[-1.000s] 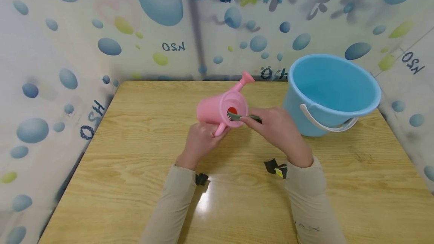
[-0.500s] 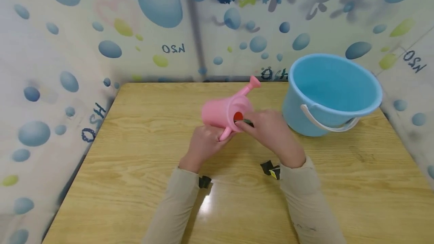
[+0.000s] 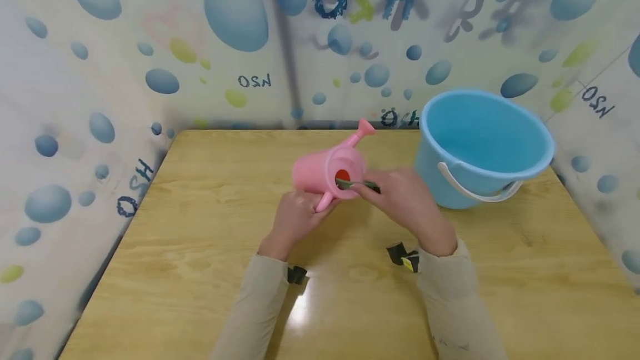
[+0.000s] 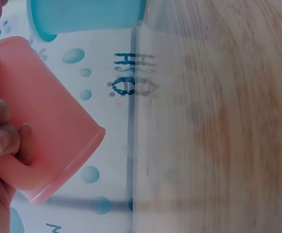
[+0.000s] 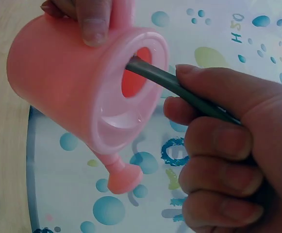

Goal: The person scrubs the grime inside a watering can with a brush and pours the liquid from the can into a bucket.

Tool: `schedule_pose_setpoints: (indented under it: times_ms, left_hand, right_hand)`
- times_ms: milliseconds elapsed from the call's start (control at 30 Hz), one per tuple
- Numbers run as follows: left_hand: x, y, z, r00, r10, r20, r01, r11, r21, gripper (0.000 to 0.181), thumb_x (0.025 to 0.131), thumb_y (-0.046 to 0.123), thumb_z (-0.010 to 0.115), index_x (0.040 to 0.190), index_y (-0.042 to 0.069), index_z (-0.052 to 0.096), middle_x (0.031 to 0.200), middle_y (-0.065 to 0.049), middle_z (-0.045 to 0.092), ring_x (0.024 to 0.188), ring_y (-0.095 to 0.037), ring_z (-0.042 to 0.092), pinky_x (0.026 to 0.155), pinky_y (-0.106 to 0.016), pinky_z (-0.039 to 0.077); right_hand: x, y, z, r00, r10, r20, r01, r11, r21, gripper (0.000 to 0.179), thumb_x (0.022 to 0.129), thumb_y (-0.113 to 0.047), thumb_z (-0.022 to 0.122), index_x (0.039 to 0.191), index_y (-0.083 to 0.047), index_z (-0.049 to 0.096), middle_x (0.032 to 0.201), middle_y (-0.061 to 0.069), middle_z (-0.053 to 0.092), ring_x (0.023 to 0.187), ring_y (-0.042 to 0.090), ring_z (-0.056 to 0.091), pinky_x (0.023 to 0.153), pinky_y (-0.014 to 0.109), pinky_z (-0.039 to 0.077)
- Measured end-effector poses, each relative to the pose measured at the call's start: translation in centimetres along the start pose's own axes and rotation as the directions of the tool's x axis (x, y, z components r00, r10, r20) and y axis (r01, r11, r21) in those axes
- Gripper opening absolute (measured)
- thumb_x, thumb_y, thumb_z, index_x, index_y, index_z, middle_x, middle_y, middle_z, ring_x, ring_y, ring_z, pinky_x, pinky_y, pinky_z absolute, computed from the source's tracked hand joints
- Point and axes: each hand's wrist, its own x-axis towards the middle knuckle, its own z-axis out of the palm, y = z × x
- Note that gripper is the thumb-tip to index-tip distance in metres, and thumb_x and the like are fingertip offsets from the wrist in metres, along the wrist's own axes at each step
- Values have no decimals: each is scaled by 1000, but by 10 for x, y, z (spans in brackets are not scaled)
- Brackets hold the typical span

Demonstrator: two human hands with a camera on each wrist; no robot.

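Note:
My left hand (image 3: 295, 218) grips the handle of a pink toy watering can (image 3: 312, 171), tilted with its top opening toward my right hand. Its fingers curl around the handle in the left wrist view. My right hand (image 3: 407, 199) holds a slim dark green toothbrush (image 5: 179, 90) between thumb and curled fingers. The toothbrush's front end goes into the round opening of the can, so its head is hidden inside. Red shows within that opening. The can's spout (image 5: 124, 177) points away toward the wall.
A large light blue bucket (image 3: 435, 182) with a white handle stands on the wooden table (image 3: 200, 238) at the right. Black scraps (image 3: 397, 253) lie near the right sleeve and another black piece (image 3: 296, 275) beside the left sleeve. A patterned wall (image 3: 225, 110) backs the table.
The right hand has pushed the toothbrush into the can's opening and drawn it slightly back; its pale bristles showed a second ago. The can shifted right, then back left.

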Motion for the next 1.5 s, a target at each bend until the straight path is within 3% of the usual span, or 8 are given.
schedule_pose_setpoints:
  times_ms: [367,567,767,1067,1233,1500]
  left_hand:
    - [-12,7,1,1000,-24,18,24,999,-31,55,90,52,37,49,16,30,43,9,24,39,-2,21,39,-16,18]
    - [-18,9,-1,999,-43,24,44,998,-52,52,87,46,50,49,17,31,44,10,24,39,-1,21,39,-16,18]
    - [-21,12,-1,1000,-4,13,4,999,-44,53,89,49,45,49,17,30,45,10,23,40,-1,20,40,-15,16]
    - [-16,15,-2,999,40,3,-40,999,-24,50,90,48,43,52,17,29,46,9,24,42,-1,18,41,-15,15]
    - [-11,14,-5,999,26,19,-25,999,-25,49,89,47,45,53,17,29,48,9,24,42,-2,19,42,-15,16]
    - [-4,2,-12,999,-20,-27,19,1000,-19,52,87,45,51,49,17,30,45,10,23,41,-2,22,40,-16,18]
  right_hand:
    - [-12,0,1,1000,-20,-24,20,1000,15,24,81,-35,64,66,-20,52,47,-9,26,42,7,27,43,24,24]
    - [-13,-3,10,1000,-9,-4,9,1000,-10,21,82,-38,62,72,-20,58,46,-10,27,41,6,28,42,23,27]
    - [-13,-9,20,999,16,38,-15,1000,-16,28,84,-40,59,66,-21,50,46,-10,29,42,6,30,43,21,28]
    - [-9,-11,30,1000,20,-22,-21,1000,-19,33,84,-39,60,62,-20,43,46,-9,28,41,6,29,43,21,26]
    - [-6,-9,25,1000,21,-15,-21,1000,-4,32,84,-38,59,63,-20,44,46,-9,28,41,6,29,43,21,27]
    - [1,-10,2,1000,16,-12,-15,998,56,17,84,-37,59,79,-21,60,47,-10,28,42,6,30,43,22,28]
